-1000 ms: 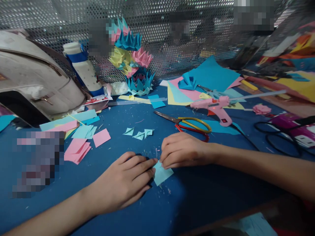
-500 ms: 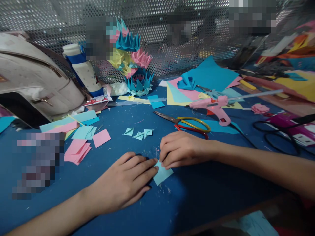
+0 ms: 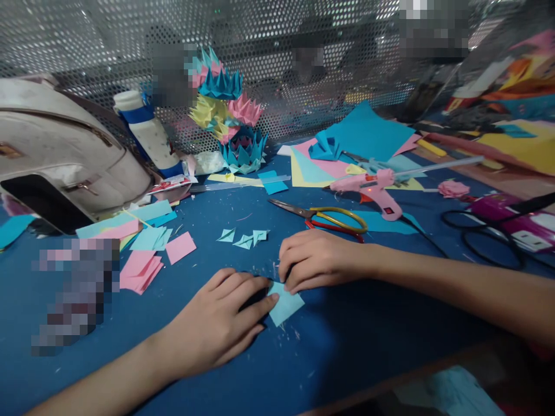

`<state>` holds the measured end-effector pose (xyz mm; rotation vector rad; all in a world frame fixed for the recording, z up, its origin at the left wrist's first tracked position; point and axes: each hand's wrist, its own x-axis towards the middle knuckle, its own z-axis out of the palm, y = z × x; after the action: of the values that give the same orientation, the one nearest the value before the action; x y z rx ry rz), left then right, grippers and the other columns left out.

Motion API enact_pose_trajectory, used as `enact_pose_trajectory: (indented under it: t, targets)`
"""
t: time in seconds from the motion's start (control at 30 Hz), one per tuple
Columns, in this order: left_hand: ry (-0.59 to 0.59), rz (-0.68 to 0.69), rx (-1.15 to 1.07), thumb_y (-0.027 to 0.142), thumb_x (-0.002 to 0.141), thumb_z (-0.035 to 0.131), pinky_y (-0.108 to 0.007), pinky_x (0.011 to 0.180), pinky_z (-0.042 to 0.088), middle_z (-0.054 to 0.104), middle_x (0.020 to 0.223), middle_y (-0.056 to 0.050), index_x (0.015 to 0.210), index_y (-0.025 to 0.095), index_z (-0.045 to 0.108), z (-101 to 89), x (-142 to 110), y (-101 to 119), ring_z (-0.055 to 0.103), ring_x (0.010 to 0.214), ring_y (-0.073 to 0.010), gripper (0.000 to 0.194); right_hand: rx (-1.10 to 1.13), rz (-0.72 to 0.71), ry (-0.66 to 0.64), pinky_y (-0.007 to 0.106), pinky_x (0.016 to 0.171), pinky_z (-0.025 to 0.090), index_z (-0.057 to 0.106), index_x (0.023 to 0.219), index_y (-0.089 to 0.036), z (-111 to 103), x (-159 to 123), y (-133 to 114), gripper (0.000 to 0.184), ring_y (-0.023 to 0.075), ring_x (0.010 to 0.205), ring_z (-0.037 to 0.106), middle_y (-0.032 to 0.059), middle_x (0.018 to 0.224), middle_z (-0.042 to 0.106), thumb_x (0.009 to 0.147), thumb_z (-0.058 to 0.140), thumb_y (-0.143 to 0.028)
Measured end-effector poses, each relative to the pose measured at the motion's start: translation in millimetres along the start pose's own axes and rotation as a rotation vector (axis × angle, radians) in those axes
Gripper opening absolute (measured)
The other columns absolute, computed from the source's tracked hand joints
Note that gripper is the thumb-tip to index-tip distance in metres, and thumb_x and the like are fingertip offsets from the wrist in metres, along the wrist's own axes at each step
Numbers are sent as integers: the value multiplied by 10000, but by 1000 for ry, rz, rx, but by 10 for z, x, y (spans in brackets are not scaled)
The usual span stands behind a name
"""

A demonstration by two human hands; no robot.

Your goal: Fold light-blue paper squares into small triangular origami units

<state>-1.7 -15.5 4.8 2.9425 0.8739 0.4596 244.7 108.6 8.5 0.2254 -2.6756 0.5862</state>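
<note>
Both hands on light-blue paper square [image 3: 287,305], flat on blue table [image 3: 208,387].
L hand [image 3: 223,315] spread wide, palm down, fingertip on sq's 10 o'clock edge; R hand [image 3: 318,260] narrow, fingers curled, tips on sq at 12; can't tell if pinching. From sq: folded pcs [image 3: 243,240] at 11, scissors [image 3: 306,211] at 1, glue gun [image 3: 375,189] beyond, also 1; pink papers [image 3: 142,271] at 9.

Table: our blue tabletop [image 3: 208,219] — flecked with scraps
Cutting tool: our scissors [image 3: 318,216] (yellow-and-red handles)
</note>
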Motion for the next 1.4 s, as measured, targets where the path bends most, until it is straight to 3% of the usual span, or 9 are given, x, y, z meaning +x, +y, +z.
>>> enact_pose_trajectory:
  t: [0.23,0.87,1.2,1.4]
  targets:
    - [25,12,19,209,1024,424,-403,945,382,608,1296,-139,1308,124,564,-4,2,7,549,1115,-254,328,-42,-6,-9,288,790,450,670,943,-160,15,-25,0,120,150,898,612,52,967,715,976,571,-218]
    - [-35,3,19,238,1053,372,-394,972,335,591,1363,-99,1249,121,575,-14,27,26,538,1138,-239,305,-54,1,-13,290,798,447,670,940,-174,14,-32,-8,159,147,906,614,53,961,716,994,530,-227]
    - [-85,30,23,295,1058,372,-406,963,377,561,1405,-114,1406,66,469,-22,18,135,561,1070,-246,428,-20,2,-1,283,775,456,686,924,-166,14,-28,-9,174,148,887,626,62,946,715,992,537,-225]
    - [-79,45,14,281,1045,406,-408,946,391,573,1393,-119,1395,72,486,-33,24,131,567,1069,-251,415,-149,85,-41,282,740,433,694,1095,-171,75,-3,-105,230,156,892,598,77,1007,683,1004,525,-298]
